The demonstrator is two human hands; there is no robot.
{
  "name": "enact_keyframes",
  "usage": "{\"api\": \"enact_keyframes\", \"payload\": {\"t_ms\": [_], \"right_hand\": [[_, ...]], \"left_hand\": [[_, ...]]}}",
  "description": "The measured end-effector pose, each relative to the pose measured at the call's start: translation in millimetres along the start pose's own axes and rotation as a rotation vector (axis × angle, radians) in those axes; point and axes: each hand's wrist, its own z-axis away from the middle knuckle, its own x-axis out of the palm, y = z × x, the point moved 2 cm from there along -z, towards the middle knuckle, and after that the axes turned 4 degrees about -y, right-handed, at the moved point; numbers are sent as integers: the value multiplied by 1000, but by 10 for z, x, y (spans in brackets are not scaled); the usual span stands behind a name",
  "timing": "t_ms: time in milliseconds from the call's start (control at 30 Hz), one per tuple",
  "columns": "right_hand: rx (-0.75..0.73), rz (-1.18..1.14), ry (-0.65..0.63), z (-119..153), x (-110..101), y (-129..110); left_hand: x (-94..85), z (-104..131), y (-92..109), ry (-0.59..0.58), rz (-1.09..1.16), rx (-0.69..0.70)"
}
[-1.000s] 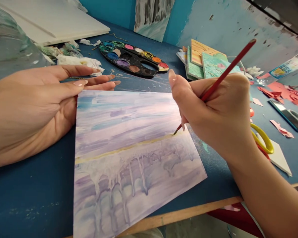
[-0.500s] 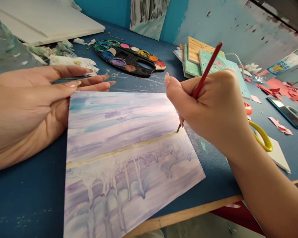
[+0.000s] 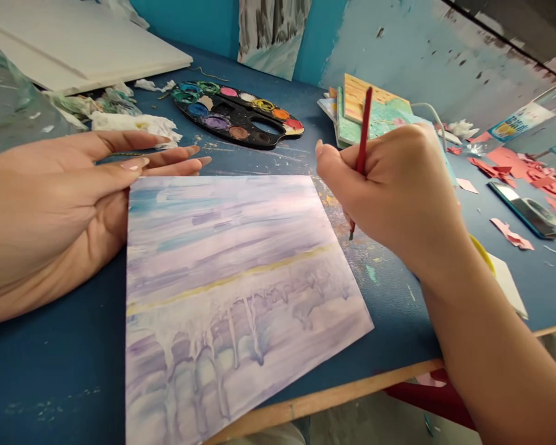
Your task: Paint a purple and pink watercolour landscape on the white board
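The right hand is grasping a slim red wooden paintbrush, its tip pointing toward six o'clock; the purple-blue painted sheet is lying toward eight o'clock, its ten-o'clock corner meeting the nearer, loosely open left hand.

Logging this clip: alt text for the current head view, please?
Right hand holding a red paintbrush, tip just past the right edge of a lilac painting with a yellow line; left hand at its far left corner, paint palette beyond.
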Motion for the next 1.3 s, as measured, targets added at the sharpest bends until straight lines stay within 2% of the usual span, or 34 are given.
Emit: {"api": "enact_keyframes", "payload": {"t_ms": [67,100,200,300,367,433,500,600,667,800,900,967,1000,1067,1100,1167,1233,1300], "right_hand": [[-31,-18,78,-22,-51,20],[-49,-15,122,-53,-84,21],[-24,72,152,-261,-200,-38],[61,186,47,-621,-341,-197],[-11,156,9,-898,-414,-315],[-85,59,81,-1173,-436,-360],[-38,-35,131,-1426,-358,-288],[78,-141,2,-1710,-43,-54],[120,-140,-72,-1802,208,127],[147,-135,-72,-1810,578,496],[173,-164,-52,-1805,655,711],[188,-211,-46,-1833,616,722],[186,-253,-39,-1849,576,662],[124,-379,-8,-1857,479,387],[55,-456,6,-1838,432,180],[-197,-671,5,-1734,366,-318],[-437,-802,-59,-1561,376,-786],[-456,-745,-229,-1396,496,-1083]], "left_hand": [[103,50,46,-60,-88,85],[159,78,67,-48,-113,88],[303,149,116,76,-106,2],[372,173,141,99,-85,-27],[369,166,139,100,-84,-17],[357,157,130,113,-74,-22],[353,150,120,133,-45,-46],[361,142,114,132,-11,-71],[359,139,112,118,3,-76],[342,141,109,118,23,-93],[330,142,108,155,15,-111],[327,140,105,154,13,-114],[327,139,102,139,17,-113],[329,138,95,106,31,-106],[329,138,91,94,38,-102],[328,138,85,93,48,-90],[331,137,82,87,44,-80],[334,136,81,75,32,-84]]}}
